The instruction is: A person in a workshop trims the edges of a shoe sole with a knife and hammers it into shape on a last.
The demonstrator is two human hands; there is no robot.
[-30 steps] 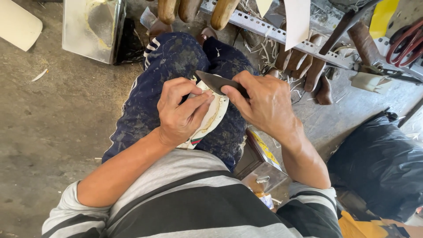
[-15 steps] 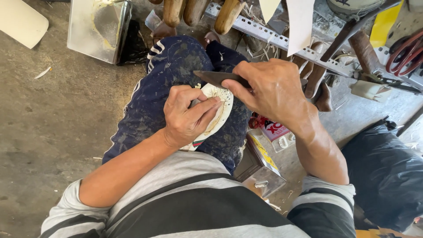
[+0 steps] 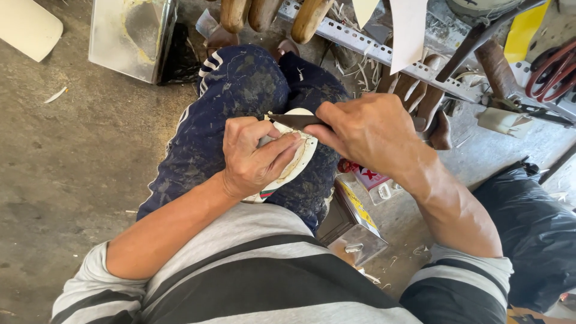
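2 hands are working over the person's lap. Nearest, the left hand (image 3: 255, 159) is clasping a pale shoe sole (image 3: 294, 162), fingers curled shut around it, resting on the dark blue trousers (image 3: 240, 96). Just right, the right hand (image 3: 366, 129) is pinching a dark knife blade (image 3: 294, 120) across the sole's far edge. Farther off, wooden shoe lasts (image 3: 270, 13) are hanging from a perforated metal rail (image 3: 372, 51).

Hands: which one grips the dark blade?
The right hand grips the blade; the left hand only steadies the white shoe sole.
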